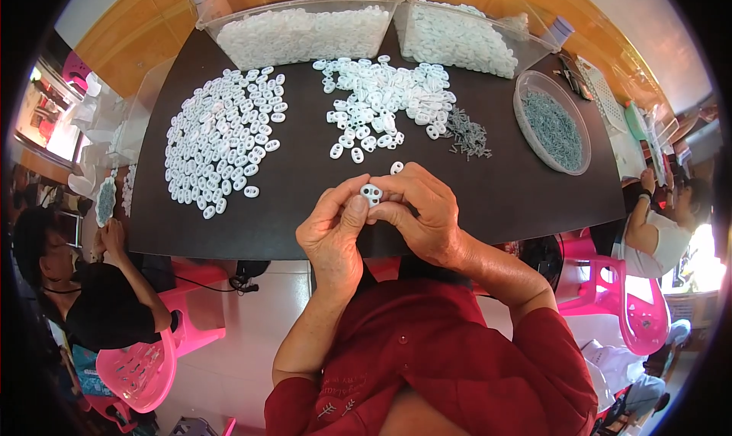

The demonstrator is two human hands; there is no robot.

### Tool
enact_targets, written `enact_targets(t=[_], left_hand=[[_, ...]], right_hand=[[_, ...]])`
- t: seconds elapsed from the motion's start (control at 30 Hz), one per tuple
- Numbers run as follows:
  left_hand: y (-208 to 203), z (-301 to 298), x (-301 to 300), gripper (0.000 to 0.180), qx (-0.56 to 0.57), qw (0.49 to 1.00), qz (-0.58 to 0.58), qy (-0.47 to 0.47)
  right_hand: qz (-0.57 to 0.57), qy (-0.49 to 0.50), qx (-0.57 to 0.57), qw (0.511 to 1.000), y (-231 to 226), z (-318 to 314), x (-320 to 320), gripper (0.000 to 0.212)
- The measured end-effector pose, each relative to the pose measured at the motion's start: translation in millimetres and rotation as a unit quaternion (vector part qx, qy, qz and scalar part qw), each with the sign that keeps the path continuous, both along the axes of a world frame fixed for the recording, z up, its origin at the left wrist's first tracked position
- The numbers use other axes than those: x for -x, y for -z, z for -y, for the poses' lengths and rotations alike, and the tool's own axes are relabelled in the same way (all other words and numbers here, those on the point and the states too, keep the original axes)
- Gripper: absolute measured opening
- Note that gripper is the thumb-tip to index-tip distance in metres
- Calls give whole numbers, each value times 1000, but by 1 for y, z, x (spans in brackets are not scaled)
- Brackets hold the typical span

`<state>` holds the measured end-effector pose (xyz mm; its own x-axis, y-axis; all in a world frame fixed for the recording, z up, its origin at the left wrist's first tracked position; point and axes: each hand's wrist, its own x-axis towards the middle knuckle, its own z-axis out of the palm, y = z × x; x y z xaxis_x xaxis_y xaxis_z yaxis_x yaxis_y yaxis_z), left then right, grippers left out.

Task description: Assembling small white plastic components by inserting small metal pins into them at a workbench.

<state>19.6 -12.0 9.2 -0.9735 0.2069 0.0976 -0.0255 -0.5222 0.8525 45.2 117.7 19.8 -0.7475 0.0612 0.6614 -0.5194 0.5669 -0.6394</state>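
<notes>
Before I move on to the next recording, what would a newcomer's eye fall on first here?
Probably the broad spread of white two-holed pieces on the dark table's left side. Front and centre, the left hand and right hand pinch a small white holed part between their fingers. On the right, a round clear tub full of grey pins also stands out.

White oval plastic pieces [217, 140]: left and centre on dark tabletop [499, 188]. Clear rectangular plastic bins [533, 48]: behind. Slim grey pins [468, 135]: right; seemingly more in round clear plastic tub [535, 82], farther right.
</notes>
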Motion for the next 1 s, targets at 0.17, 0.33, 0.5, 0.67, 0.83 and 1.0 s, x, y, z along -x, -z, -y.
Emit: enact_targets(t=[0.17,0.33,0.5,0.67,0.83,1.0], left_hand=[[10,-1,-3,22,-3,998,-49,-27],[12,-4,-5,18,-26,998,-46,-39],[15,-4,-8,17,-42,996,-48,-55],[8,-2,-8,18,-30,998,-20,-54],[8,-2,-9,17,-19,997,-54,-56],[10,-4,-13,17,-17,996,-56,-60]], right_hand=[[-22,10,-14,1000,2,4,0,31],[-49,9,-26,998,2,8,1,31],[-74,18,-41,996,6,9,2,33],[-61,9,-28,998,2,14,0,32],[-64,10,-22,998,6,13,0,30],[-64,12,-23,998,8,12,-3,31]])
